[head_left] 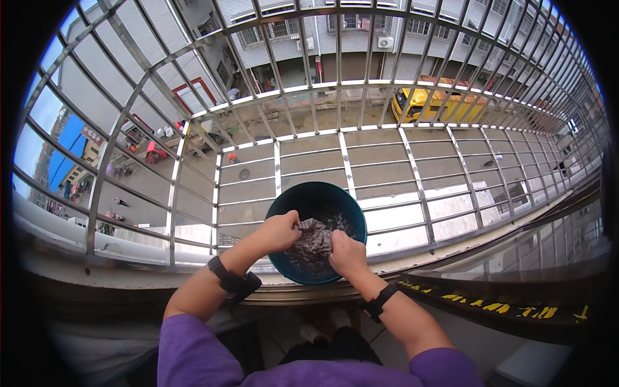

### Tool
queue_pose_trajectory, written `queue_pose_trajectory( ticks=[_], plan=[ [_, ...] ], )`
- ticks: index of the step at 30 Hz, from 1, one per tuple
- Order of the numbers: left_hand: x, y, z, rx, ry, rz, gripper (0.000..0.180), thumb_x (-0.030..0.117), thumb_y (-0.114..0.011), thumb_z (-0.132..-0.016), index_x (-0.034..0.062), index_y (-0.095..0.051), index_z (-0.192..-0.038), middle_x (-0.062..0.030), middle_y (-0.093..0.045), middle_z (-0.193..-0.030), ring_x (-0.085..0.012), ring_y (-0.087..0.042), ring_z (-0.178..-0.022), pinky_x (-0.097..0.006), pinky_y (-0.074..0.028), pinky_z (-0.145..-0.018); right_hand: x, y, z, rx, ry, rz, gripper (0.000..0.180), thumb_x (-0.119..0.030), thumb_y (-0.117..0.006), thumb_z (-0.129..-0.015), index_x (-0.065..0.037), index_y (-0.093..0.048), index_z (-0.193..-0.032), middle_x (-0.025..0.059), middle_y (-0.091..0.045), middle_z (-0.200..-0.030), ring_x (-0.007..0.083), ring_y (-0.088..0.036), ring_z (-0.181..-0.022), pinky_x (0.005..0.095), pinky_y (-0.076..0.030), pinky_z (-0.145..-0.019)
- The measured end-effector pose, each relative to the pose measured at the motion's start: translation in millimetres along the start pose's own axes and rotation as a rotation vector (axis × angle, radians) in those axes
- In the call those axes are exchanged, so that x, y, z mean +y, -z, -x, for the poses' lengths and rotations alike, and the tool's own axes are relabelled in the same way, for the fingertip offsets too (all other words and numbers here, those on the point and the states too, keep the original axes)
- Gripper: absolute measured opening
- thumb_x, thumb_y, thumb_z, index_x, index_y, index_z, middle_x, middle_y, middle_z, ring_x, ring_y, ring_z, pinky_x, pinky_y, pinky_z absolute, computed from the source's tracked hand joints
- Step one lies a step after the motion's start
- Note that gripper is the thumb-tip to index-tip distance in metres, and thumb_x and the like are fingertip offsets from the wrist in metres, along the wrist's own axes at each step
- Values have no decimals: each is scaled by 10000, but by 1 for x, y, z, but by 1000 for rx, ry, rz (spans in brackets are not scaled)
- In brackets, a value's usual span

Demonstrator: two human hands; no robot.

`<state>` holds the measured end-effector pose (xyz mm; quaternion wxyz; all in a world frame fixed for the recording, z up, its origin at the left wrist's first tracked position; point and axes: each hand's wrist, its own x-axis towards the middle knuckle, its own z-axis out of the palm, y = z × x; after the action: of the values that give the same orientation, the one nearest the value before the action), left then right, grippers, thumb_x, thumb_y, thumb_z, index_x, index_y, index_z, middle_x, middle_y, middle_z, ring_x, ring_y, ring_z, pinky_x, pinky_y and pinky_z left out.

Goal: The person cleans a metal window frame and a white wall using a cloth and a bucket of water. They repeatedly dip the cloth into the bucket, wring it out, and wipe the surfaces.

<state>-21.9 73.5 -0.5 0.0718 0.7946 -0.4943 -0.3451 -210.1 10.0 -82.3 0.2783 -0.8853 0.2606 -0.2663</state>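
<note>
A dark teal bucket (354,209) stands on the metal bars just beyond the window sill, with water in it. Above the water a wet, crumpled grey-brown cloth (313,238) stretches between my two hands. My left hand (282,230) is closed on the cloth's left side. On its right side my right hand (347,252) grips it in a fist. Both hands are over the bucket's opening. The cloth's lower part lies at the water, and how far under it reaches I cannot tell.
A cage of metal bars (345,158) surrounds the bucket, with gaps above the street. The window sill (303,293) runs between my body and the bucket. At right is a dark window frame with yellow marks (503,307). Far below stands a yellow truck (416,103).
</note>
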Motion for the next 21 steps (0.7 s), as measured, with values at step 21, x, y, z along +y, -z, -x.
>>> queue_pose_trajectory(
  ticks=[21],
  plan=[
    [-121,-205,-192,-446,-139,-390,399,164,-609,-737,51,-587,-1119,-249,-638,-957,-330,-637,-915,-399,-505,-797,3,-15,3,-77,-193,105,49,-119,-550,-674,-72,-539,-680,106,-558,-714,312,-580,-691,422,-496,-615]
  ],
)
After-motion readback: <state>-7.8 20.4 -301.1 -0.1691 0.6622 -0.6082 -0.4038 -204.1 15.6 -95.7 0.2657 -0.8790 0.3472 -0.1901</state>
